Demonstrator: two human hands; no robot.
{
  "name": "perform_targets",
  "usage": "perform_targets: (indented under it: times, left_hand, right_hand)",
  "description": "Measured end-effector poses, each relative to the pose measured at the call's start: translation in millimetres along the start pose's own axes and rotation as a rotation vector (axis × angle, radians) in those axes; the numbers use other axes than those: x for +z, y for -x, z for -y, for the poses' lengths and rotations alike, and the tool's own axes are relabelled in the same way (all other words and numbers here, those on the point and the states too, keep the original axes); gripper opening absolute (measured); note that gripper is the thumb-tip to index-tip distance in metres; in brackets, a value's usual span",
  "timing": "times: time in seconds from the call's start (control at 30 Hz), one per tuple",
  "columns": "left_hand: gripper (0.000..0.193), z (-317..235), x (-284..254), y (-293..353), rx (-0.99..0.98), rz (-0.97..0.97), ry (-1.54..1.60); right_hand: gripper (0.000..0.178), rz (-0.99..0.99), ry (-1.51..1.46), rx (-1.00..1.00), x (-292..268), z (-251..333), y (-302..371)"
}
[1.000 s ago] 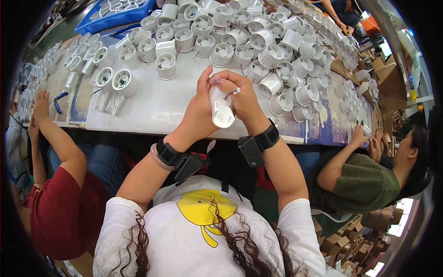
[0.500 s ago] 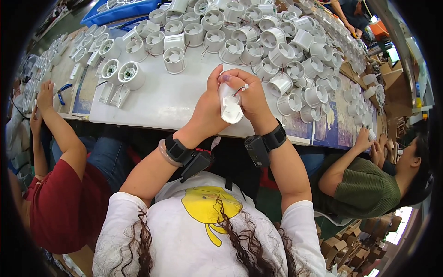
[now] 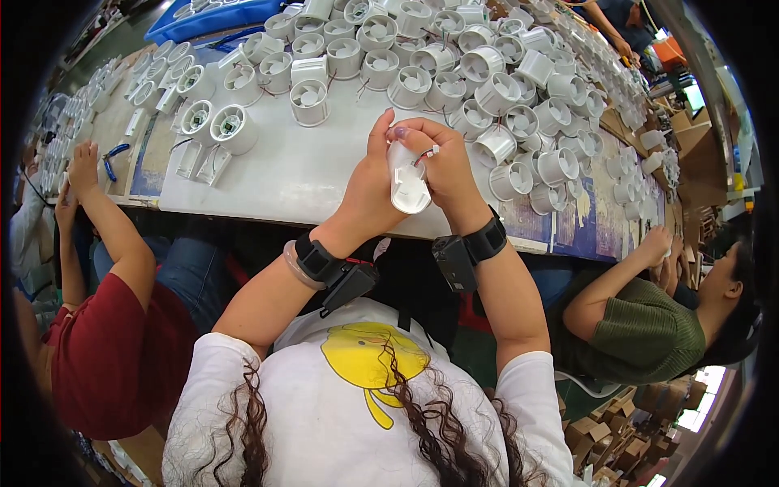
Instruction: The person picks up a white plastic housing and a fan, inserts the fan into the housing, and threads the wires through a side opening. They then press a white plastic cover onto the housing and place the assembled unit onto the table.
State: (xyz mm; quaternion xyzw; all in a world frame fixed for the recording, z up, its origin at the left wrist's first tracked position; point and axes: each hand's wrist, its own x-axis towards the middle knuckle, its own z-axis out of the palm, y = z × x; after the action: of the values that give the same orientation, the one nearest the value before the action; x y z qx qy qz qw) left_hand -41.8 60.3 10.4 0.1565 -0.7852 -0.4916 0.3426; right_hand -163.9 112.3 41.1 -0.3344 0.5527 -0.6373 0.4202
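Both my hands hold one white plastic fan housing (image 3: 410, 193) just above the table's front edge. Its open end with molded parts faces me, and a short red and black wire with a small white connector (image 3: 432, 151) sticks out by my right fingers. My left hand (image 3: 367, 188) is wrapped along its left side. On the other side my right hand (image 3: 448, 169) grips it, thumb and fingers bent over the far end. The part under my fingers is hidden.
White round fan units (image 3: 410, 85) are heaped at the back and right of the white tabletop (image 3: 268, 183). Two housings with green boards (image 3: 234, 128) stand at left. Behind is a blue bin (image 3: 211, 20). Co-workers sit on both sides, one in a red sleeve (image 3: 130, 296), one in green (image 3: 649, 325).
The fan housing and my hands have stayed nearly in place, with only a slight shift. The right co-worker's hand has moved a little over what it handles.
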Motion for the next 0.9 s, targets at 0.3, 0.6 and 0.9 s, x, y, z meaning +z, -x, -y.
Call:
perform_targets:
  times: [0.3, 0.6, 0.9]
  left_hand:
    - [0.107, 1.5, 0.2, 1.1, -0.013, -0.014, -0.013]
    - [0.107, 8.5, -1.3, 1.1, 0.014, 0.000, -0.023]
    - [0.103, 5.5, -0.3, 4.1, 0.013, -0.005, 0.037]
  right_hand:
    - [0.018, -0.033, -0.025, 0.009, 4.5, -2.7, -1.3]
    - [0.016, -0.038, -0.013, 0.003, 3.1, -5.9, -1.8]
    - [0.013, 0.088, -0.044, -0.012, -4.3, -7.9, -2.7]
